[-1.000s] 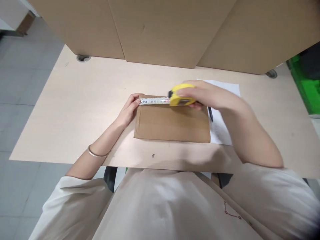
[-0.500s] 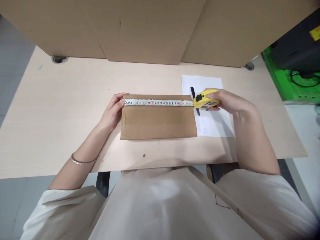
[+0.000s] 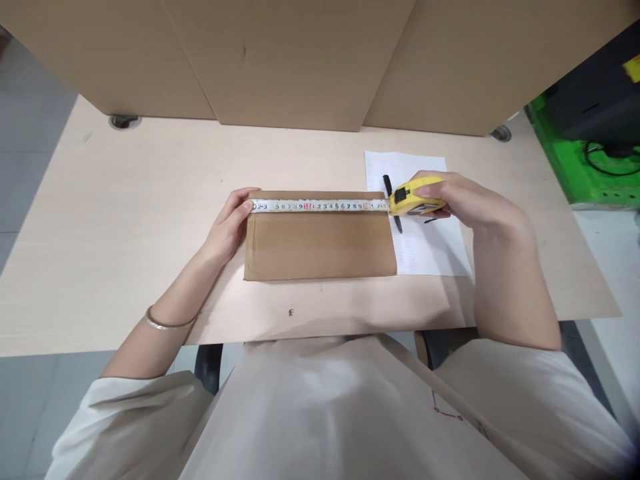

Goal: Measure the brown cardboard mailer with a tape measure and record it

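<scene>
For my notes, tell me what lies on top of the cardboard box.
The tape blade stretches across the box, its end at the left hand; the cardboard beneath the blade is hidden.

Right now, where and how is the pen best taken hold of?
Probably by the far end of the pen, from the far side, pinched across its thin barrel. It lies slanted on the paper, that end uncovered, while the tape measure hides its middle.

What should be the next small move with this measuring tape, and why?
Perhaps read the tape blade where it crosses the right edge of the box: the left hand holds the blade's end at the left edge, it lies across the top, and the right hand holds the yellow case just past the right edge.
</scene>
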{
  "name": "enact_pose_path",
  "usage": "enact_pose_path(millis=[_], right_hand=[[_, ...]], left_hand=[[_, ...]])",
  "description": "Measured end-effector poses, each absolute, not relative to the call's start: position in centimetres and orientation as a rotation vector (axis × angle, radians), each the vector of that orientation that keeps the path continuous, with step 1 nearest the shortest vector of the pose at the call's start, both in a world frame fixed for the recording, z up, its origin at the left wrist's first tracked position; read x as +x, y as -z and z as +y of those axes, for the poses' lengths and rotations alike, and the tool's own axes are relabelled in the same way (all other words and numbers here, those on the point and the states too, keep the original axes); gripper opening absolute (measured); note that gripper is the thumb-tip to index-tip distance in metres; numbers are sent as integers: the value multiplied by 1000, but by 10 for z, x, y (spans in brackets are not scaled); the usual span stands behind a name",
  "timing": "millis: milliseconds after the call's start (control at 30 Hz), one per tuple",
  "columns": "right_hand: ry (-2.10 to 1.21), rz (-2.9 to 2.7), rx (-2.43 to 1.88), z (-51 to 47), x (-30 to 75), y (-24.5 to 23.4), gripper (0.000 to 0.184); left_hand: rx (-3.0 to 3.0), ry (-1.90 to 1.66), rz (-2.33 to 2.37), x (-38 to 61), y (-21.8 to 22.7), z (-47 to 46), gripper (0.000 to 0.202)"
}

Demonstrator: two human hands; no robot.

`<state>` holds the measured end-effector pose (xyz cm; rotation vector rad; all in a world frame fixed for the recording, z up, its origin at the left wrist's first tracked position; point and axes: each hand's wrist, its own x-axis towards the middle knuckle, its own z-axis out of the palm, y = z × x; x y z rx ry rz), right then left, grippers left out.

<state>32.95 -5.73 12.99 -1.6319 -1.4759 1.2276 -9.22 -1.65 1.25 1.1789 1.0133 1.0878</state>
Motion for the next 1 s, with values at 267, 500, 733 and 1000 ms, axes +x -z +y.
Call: enact_pose_path(millis=[267, 500, 733, 1000], right_hand=[[-1183, -1822, -1525, -41, 232, -139, 38], [-997, -2130, -1455, -44, 171, -121, 48], [-932, -2162, -1258, -61, 173, -109, 59], [-803, -1390, -1460, -97, 250, -103, 40]], left_hand=[[1220, -1056, 1043, -93, -11, -19, 54], [1148, -890, 781, -124, -5, 5, 58], [1521, -442, 637, -163, -22, 31, 110], [1733, -328, 573, -163, -22, 34, 132]])
